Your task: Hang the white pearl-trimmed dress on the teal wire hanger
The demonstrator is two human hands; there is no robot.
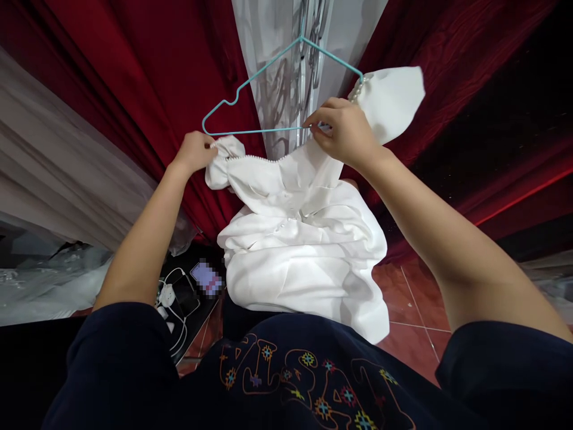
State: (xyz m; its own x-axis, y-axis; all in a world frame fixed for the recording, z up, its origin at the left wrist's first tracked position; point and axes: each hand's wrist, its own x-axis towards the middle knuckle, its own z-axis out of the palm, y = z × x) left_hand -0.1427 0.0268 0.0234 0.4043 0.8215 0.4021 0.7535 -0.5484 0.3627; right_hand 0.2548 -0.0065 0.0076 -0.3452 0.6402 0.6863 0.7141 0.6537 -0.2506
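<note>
Fingers [323, 111] pinched both sides: L hand [196, 152] has a gathered sleeve of the white dress [304, 269], R hand [351, 131] nips the lower bar of the hanger [264, 65], prob. to steady it. Nearest, our tee [313, 370] — stitched outline letters, full word unreadable. Dress bunched close before us, prob. kept off the floor [412, 295]; far hanger arm meets its beaded strap — red curtain [192, 65] behind.
</note>
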